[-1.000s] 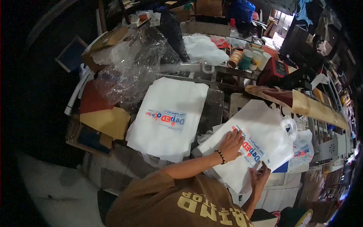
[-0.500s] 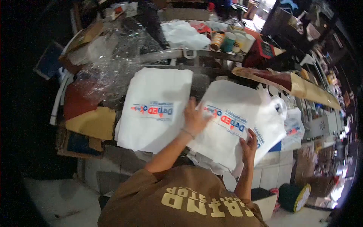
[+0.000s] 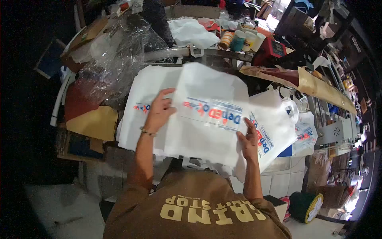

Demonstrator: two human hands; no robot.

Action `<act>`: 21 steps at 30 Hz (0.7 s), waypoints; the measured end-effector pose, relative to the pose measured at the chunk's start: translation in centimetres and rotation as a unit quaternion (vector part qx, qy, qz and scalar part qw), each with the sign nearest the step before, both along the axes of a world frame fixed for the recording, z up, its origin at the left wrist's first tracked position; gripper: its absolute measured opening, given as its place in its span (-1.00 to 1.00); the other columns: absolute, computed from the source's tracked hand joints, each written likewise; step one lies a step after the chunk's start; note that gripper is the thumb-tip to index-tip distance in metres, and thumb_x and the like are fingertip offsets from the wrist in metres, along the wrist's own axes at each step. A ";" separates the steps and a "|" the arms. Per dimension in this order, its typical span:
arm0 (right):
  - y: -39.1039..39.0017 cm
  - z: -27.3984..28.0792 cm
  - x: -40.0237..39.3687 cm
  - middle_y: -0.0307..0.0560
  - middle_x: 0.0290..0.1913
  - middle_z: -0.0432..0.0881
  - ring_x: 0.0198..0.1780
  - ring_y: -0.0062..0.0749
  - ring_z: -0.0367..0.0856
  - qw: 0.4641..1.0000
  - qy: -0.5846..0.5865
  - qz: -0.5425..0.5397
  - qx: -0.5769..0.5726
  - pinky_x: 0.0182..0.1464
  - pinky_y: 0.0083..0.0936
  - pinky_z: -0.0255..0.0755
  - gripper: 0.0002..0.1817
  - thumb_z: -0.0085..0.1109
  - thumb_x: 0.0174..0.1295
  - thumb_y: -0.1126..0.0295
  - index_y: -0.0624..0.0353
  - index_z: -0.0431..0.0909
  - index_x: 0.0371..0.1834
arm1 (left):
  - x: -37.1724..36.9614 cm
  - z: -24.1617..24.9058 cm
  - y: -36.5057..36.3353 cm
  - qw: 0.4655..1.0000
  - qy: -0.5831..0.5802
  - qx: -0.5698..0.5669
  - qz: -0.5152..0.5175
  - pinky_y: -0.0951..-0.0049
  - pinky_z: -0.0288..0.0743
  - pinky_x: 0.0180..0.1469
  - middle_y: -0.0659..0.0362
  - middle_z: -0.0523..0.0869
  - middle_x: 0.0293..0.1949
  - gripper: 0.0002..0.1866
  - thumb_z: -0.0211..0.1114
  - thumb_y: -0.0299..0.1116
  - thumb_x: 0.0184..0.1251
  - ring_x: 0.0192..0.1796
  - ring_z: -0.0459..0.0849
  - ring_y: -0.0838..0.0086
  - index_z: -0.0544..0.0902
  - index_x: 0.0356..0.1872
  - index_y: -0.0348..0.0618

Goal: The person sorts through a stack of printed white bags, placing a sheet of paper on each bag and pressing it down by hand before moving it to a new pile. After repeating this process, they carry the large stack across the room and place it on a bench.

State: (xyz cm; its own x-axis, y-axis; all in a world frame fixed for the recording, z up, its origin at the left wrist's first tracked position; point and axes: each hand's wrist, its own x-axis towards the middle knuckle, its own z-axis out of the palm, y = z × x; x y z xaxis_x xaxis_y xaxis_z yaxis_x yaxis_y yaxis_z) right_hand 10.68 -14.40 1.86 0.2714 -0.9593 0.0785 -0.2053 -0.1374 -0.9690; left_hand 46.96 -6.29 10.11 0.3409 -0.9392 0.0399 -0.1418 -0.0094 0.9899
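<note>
A white printed bag [image 3: 211, 139] with red and blue lettering spans the space between my hands, partly over a stack of similar white bags [image 3: 137, 129]. At its left edge is my left hand [image 3: 160, 108], fingers curled toward the edge and seeming to grip it; the fingertip contact is partly hidden. My right hand [image 3: 249, 141] holds the right edge, thumb and fingers closed around it. To the right of that hand lie more printed bags [image 3: 274, 123], fanned out at an angle, one with a loop handle.
Crumpled clear plastic [image 3: 115, 59] heaps up at the back left. Several tubs, including a teal one [image 3: 238, 40], stand at the back beside a red device [image 3: 274, 48]. A long brown wrapped roll [image 3: 318, 88] lies at the right. Below is a round green item [image 3: 304, 207].
The held bag has moved left and now overlaps the left stack. My left hand has shifted left to its left edge; my right hand has moved slightly left with it.
</note>
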 end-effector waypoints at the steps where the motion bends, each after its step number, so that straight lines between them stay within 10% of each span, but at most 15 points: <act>1: 0.0 0.6 1.8 0.11 0.38 0.44 0.36 -0.28 0.45 0.996 -0.076 0.036 -0.012 0.34 -0.38 0.39 -0.24 0.25 0.21 0.64 0.19 0.23 0.51 | 0.7 1.6 1.5 0.999 -0.009 0.025 0.037 0.66 0.36 -0.34 0.45 0.41 -0.51 -0.32 0.32 -0.70 0.05 -0.44 0.38 0.74 0.48 0.31 -0.16; 4: 0.1 0.8 7.3 0.15 0.24 0.56 0.24 -0.28 0.56 0.967 -0.187 0.126 0.121 0.28 -0.38 0.44 -0.17 0.24 0.25 0.63 0.10 0.07 0.58 | 5.3 -2.6 3.3 0.994 -0.053 0.053 0.085 0.55 0.50 -0.23 0.33 0.55 -0.45 -0.37 0.33 -0.67 0.04 -0.37 0.56 0.58 0.51 0.25 -0.18; 8: -0.3 -2.2 11.2 0.11 0.20 0.59 0.21 -0.29 0.56 0.947 -0.159 0.206 0.187 0.26 -0.40 0.43 -0.11 0.20 0.26 0.69 0.04 -0.02 0.62 | 2.7 -5.2 4.2 0.807 -0.530 -0.049 0.258 0.13 0.55 0.06 -0.04 0.69 -0.13 -0.55 0.35 -0.61 0.02 0.00 0.65 0.08 0.60 0.02 -0.22; 11: -0.1 -2.2 11.5 0.13 0.23 0.58 0.26 -0.26 0.54 0.925 -0.177 0.242 0.232 0.29 -0.40 0.41 -0.10 0.16 0.24 0.74 0.03 -0.01 0.62 | -4.3 -6.3 2.6 0.966 -0.250 0.007 0.064 0.22 0.51 0.25 -0.03 0.71 0.07 -0.65 0.52 -0.37 0.08 0.18 0.62 0.09 0.70 -0.10 -0.26; 21: -0.2 -1.7 11.4 0.07 0.41 0.43 0.35 -0.29 0.46 0.874 -0.245 0.284 0.310 0.33 -0.41 0.40 -0.12 0.08 0.20 0.84 0.01 0.09 0.59 | -8.0 -10.2 1.9 0.954 -0.286 -0.073 0.042 0.23 0.60 0.17 -0.04 0.75 0.05 -0.69 0.51 -0.29 0.18 0.14 0.72 0.10 0.73 -0.17 -0.31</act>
State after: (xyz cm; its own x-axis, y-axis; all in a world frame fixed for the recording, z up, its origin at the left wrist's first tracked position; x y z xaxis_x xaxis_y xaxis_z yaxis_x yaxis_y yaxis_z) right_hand 22.07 -14.58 0.19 0.7975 -0.5799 -0.1667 0.1864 0.4996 -0.8460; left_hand 38.97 -4.36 -0.13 0.2987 -0.8797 0.3700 -0.6646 0.0865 0.7422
